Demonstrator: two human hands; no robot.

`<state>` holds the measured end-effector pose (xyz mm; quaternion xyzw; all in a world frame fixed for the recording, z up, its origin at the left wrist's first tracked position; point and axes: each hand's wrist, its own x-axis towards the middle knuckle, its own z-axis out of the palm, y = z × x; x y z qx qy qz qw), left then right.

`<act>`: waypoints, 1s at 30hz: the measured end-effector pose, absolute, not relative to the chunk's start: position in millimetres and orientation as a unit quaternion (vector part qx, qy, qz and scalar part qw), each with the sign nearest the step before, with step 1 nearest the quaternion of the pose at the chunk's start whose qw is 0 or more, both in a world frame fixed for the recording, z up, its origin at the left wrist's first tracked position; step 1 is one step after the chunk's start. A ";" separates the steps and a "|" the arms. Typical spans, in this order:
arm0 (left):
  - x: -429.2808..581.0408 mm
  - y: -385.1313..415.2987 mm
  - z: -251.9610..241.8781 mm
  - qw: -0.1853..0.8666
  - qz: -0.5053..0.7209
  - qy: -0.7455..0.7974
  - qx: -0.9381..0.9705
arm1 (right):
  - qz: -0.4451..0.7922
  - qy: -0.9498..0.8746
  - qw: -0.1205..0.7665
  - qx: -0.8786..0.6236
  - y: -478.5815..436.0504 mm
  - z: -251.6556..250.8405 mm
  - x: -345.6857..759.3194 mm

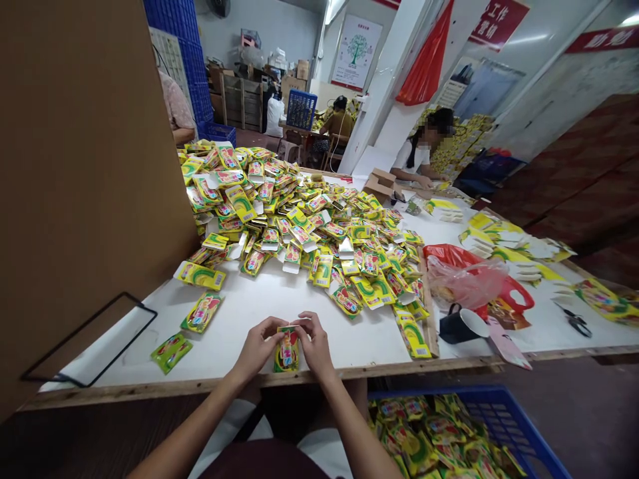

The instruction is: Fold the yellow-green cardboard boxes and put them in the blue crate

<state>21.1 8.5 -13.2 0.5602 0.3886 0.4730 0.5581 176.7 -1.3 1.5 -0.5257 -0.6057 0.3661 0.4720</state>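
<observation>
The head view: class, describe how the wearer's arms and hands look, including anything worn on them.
The left hand and right hand are ungloved. No sleeve, watch or bracelet shows on the left forearm or right forearm; any ring is too small to tell.

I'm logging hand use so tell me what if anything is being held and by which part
A small printed carton, held at its far end: left hand at the left corner, right hand at the right corner.

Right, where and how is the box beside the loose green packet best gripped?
Probably across the middle of the box, by its long edges, coming from the right: it lies flat, narrower that way, with tabletop showing on that side and the green packet off its near left.
</observation>
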 end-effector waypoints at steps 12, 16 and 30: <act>27.9 2.6 1.0 0.494 0.488 0.464 0.550 | 0.328 -0.604 0.441 -0.577 -6.6 17.4 167.4; 31.3 8.5 -3.1 0.503 0.496 0.478 0.522 | 0.333 -0.597 0.440 -0.582 -1.9 19.2 166.3; 29.5 9.1 4.4 0.528 0.482 0.474 0.515 | 0.395 -0.566 0.469 -0.552 -5.0 8.9 167.3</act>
